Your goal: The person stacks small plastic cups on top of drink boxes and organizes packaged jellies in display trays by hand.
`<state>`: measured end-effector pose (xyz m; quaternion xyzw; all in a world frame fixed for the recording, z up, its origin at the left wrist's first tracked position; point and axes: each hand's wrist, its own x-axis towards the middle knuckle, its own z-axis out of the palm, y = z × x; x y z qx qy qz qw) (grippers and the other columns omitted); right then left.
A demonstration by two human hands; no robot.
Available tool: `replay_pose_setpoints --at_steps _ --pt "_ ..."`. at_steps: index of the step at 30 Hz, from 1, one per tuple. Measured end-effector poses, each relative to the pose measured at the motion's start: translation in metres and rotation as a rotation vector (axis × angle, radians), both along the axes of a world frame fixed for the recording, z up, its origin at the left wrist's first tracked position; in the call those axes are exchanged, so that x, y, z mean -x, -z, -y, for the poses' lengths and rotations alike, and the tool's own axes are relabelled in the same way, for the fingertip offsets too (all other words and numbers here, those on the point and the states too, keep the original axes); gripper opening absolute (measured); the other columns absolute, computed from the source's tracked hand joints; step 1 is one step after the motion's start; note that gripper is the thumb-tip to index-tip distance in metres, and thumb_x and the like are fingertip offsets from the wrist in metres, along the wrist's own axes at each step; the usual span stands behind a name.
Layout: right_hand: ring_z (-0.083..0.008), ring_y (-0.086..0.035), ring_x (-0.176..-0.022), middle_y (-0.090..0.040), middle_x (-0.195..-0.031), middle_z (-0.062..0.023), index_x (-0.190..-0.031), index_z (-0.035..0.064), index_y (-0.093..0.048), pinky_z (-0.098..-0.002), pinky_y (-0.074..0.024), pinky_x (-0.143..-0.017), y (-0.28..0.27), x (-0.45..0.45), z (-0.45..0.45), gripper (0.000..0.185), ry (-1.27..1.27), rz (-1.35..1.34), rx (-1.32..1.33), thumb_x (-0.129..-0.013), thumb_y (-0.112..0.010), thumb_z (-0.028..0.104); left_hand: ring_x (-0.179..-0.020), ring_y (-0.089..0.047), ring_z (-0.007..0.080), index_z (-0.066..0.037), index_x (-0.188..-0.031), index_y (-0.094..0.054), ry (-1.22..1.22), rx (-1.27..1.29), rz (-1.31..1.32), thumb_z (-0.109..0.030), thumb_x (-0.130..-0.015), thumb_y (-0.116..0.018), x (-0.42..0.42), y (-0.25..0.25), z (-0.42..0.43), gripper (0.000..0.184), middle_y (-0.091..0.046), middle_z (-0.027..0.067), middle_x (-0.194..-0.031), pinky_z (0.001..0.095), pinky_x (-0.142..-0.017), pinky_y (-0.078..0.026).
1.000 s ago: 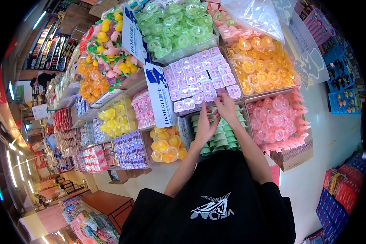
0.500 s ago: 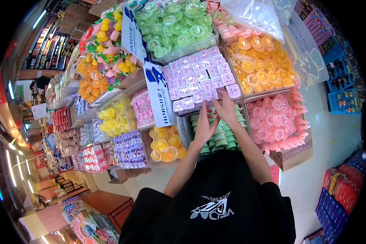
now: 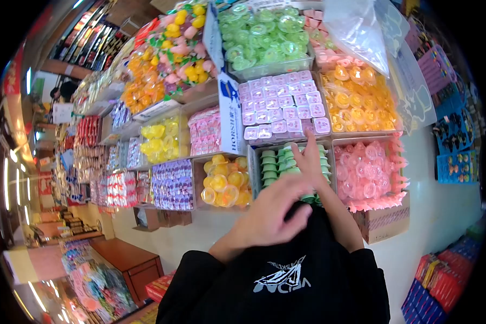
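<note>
My right hand is over the green stacked cup-shaped packs. Its fingers stretch toward the front row of small lilac square tubs, and I see nothing held in it. The fingertips are close to the front tubs; contact cannot be made out. My left hand hangs nearer to me, in front of my black shirt, blurred by motion. Its thumb stands away from the fingers and nothing shows in it. The lilac tubs lie in neat rows in a clear bin.
Around the tubs are bins of green cups, orange cups, pink cups and yellow-orange cups. A white card sign stands at the left edge of the tubs. A plastic bag lies at the back right.
My left hand has pulled back from the tubs toward my body. The right hand has drawn back slightly from the front row. The view has shifted a little.
</note>
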<state>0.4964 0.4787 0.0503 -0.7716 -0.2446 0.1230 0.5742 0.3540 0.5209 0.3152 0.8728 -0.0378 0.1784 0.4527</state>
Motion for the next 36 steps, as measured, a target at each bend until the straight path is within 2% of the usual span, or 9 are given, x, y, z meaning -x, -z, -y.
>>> replay_pose_setpoints --at_steps 4,6,10,18,21,24,27,32,36 --pt "-0.0286 -0.064 -0.081 -0.056 -0.121 -0.0271 -0.139 -0.0093 -0.034 -0.037 -0.0531 -0.066 -0.033 0.014 0.016 0.066 -0.101 -0.137 0.061 -0.089 -0.066 0.019 -0.082 -0.068 0.0263 -0.004 -0.098 -0.066 0.242 0.033 0.527 -0.002 -0.086 -0.063 0.01 -0.053 0.032 0.013 -0.069 0.0133 -0.103 0.034 -0.065 -0.052" --pt "-0.0127 -0.059 -0.065 -0.055 -0.125 -0.0196 -0.142 -0.0061 -0.033 -0.0275 -0.0525 -0.048 -0.032 0.024 0.026 0.065 -0.14 -0.163 0.049 -0.09 -0.066 0.017 -0.087 -0.066 0.0256 -0.006 -0.107 -0.065 0.343 0.059 0.55 -0.009 -0.092 -0.054 0.024 -0.067 0.041 0.019 -0.066 0.0119 -0.105 0.0347 -0.068 -0.052" --pt "-0.0131 -0.062 -0.07 -0.049 -0.139 -0.0173 -0.141 -0.0048 -0.034 -0.0272 -0.0529 -0.048 -0.047 0.047 0.048 0.06 -0.215 -0.14 0.047 -0.092 -0.063 0.017 -0.078 -0.062 0.0214 -0.011 -0.1 -0.067 0.132 0.142 0.846 -0.016 -0.093 -0.057 0.036 -0.065 0.079 0.014 -0.067 0.0073 -0.098 0.0345 -0.069 -0.05" --pt "-0.0146 -0.061 -0.068 -0.058 -0.128 -0.0153 -0.136 -0.0046 -0.042 -0.03 -0.0502 -0.058 -0.058 0.1 0.053 0.057 -0.444 -0.137 0.042 -0.089 -0.068 0.016 -0.078 -0.063 0.0217 -0.015 -0.104 -0.07 -0.145 -0.062 0.954 -0.019 -0.093 -0.059 0.097 -0.061 0.081 0.016 -0.069 0.008 -0.102 0.035 -0.069 -0.052" --pt "-0.0143 -0.06 -0.067 -0.059 -0.126 -0.0155 -0.135 -0.0034 -0.043 -0.0296 -0.0489 -0.059 -0.062 0.122 0.043 0.057 -0.554 -0.072 0.031 -0.088 -0.068 0.016 -0.084 -0.065 0.0256 -0.009 -0.101 -0.065 -0.141 -0.15 0.901 -0.013 -0.092 -0.055 0.134 -0.057 0.055 0.013 -0.068 0.0123 -0.101 0.0357 -0.066 -0.052" --pt "-0.0127 -0.055 -0.063 -0.062 -0.099 -0.0104 -0.135 -0.001 -0.044 -0.0265 -0.0451 -0.054 -0.082 0.149 0.042 0.055 -0.699 -0.06 0.05 -0.088 -0.068 0.014 -0.082 -0.066 0.0273 -0.007 -0.091 -0.06 -0.354 0.029 0.689 -0.007 -0.084 -0.062 0.174 -0.032 0.054 0.007 -0.07 0.0117 -0.096 0.0355 -0.063 -0.052" --pt "-0.0111 -0.054 -0.061 -0.06 -0.089 -0.008 -0.136 0.0008 -0.044 -0.0242 -0.0438 -0.052 -0.087 0.174 0.047 0.055 -0.876 -0.125 0.043 -0.087 -0.069 0.009 -0.102 -0.062 0.0312 0.001 -0.119 -0.057 -0.675 0.368 -0.044 0.0 -0.085 -0.059 0.207 0.015 0.046 0.034 -0.063 0.0165 -0.112 0.0379 -0.091 -0.049" --pt "-0.0122 -0.061 -0.067 -0.064 -0.116 -0.0127 -0.136 0.0004 -0.043 -0.024 -0.0493 -0.055 -0.099 0.219 0.052 0.058 -1.096 -0.099 0.031 -0.084 -0.069 0.001 -0.112 -0.059 0.0339 0.001 -0.127 -0.051 -0.791 0.329 -0.371 -0.008 -0.088 -0.062 0.273 0.145 0.075 0.042 -0.06 0.0207 -0.119 0.0395 -0.096 -0.047" --pt "-0.0119 -0.063 -0.065 -0.068 -0.098 -0.0105 -0.126 0.0017 -0.054 -0.0251 -0.0494 -0.054 -0.095 0.259 0.058 0.044 -1.305 -0.101 0.078 -0.085 -0.069 0.005 -0.116 -0.055 0.0385 0.002 -0.129 -0.047 -0.811 0.348 -0.407 -0.01 -0.087 -0.062 0.301 0.156 0.123 0.045 -0.057 0.0233 -0.124 0.0429 -0.1 -0.045"
